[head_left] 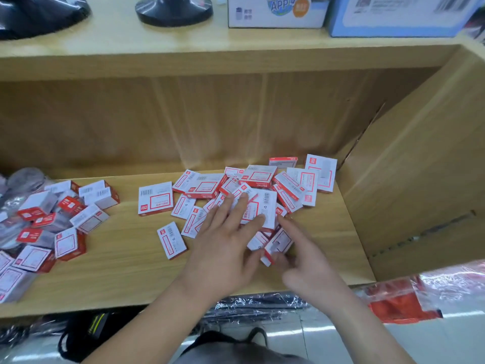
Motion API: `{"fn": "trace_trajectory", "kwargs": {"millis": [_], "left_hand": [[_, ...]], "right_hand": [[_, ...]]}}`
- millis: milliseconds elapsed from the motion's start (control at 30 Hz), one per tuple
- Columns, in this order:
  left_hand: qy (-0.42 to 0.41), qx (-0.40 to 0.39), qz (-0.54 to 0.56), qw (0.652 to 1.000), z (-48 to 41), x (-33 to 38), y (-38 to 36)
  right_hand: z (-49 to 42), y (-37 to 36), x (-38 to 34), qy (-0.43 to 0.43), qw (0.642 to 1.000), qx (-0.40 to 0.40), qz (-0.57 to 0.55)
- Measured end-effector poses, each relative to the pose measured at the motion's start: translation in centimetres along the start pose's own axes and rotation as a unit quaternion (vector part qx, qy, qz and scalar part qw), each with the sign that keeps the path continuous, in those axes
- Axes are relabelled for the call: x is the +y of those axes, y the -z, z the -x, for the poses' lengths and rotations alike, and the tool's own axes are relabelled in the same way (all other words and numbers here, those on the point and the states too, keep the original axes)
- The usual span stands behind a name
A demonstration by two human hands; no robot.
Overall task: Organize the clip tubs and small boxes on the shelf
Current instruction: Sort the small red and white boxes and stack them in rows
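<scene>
The small boxes (259, 177) lie in a loose red-and-white heap toward the right of the wooden shelf (118, 274), with a second heap (65, 219) at its left edge. The left hand (223, 248) rests flat on the right heap, fingers (238, 208) straight and spread. The right hand (309, 266) seems to pinch one tilted box (279, 243) between thumb and curled fingers, forefinger stretched out. These are probably light, stiff cardboard cartons (smooth-faced, so they likely slide over each other). They are best taken by the narrow edges, several squared together, not squeezed on the broad faces.
</scene>
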State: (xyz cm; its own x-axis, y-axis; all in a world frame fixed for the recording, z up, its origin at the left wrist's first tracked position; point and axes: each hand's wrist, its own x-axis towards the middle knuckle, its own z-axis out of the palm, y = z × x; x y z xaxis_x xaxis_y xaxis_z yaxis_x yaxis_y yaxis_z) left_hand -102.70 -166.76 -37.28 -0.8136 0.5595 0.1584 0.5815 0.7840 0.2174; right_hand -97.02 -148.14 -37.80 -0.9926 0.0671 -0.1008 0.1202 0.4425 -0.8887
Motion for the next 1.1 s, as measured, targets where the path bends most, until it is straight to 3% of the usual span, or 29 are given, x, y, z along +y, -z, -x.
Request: {"fn": "trace_trajectory", "kwargs": {"millis": [600, 900, 1100], "left_hand": [[0.008, 0.026, -0.013, 1.000, -3.0, 0.1, -0.9], [0.005, 0.019, -0.016, 1.000, -3.1, -2.2, 0.7], [-0.021, 0.064, 0.013, 0.998, -3.6, -3.6, 1.0]], "right_hand": [[-2.4, 2.2, 3.7, -0.013, 0.989, 0.110, 0.099], [-3.3, 0.4, -0.4, -0.048, 0.975, 0.166, 0.141], [-5.6, 2.9, -2.0, -0.046, 0.958, 0.242, 0.145]]}}
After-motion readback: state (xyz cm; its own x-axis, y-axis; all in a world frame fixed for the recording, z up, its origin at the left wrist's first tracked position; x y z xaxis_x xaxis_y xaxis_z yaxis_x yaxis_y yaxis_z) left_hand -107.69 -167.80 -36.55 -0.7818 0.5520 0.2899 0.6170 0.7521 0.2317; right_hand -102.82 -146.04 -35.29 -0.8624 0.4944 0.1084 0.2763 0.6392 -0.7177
